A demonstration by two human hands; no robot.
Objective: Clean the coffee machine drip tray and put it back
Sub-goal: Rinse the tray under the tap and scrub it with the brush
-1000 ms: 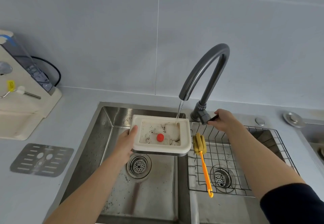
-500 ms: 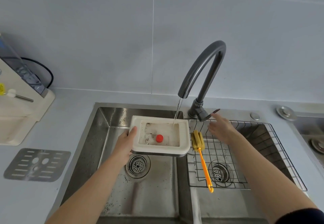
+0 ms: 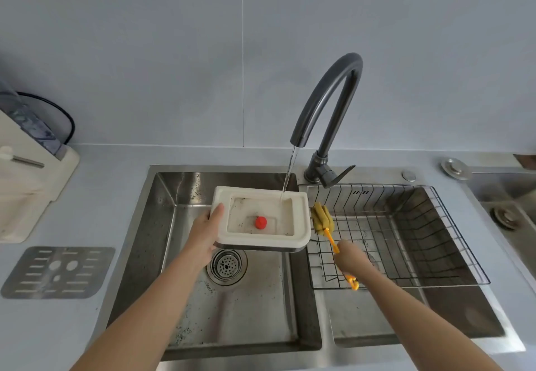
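Note:
I hold the cream drip tray (image 3: 301, 225) level over the left sink basin, my left hand (image 3: 204, 234) gripping its left edge. A red float (image 3: 261, 222) stands in its wet, speckled well. Water (image 3: 288, 176) runs from the dark faucet (image 3: 327, 95) into the tray's far right corner. My right hand (image 3: 351, 257), slightly blurred, is closed around the orange handle of the brush (image 3: 321, 216). The brush's yellow-green head sits just right of the tray, on the wire rack (image 3: 420, 225).
The cream coffee machine (image 3: 26, 185) stands at the left on the counter, with the tray's metal grate (image 3: 58, 272) lying flat in front of it. The left basin (image 3: 232, 312) has a drain strainer (image 3: 227, 264) below the tray. The faucet lever (image 3: 342, 172) points right.
My right hand left the faucet lever and came down onto the brush handle, closing on it. Water keeps running into the tray, which my left hand holds in the same place.

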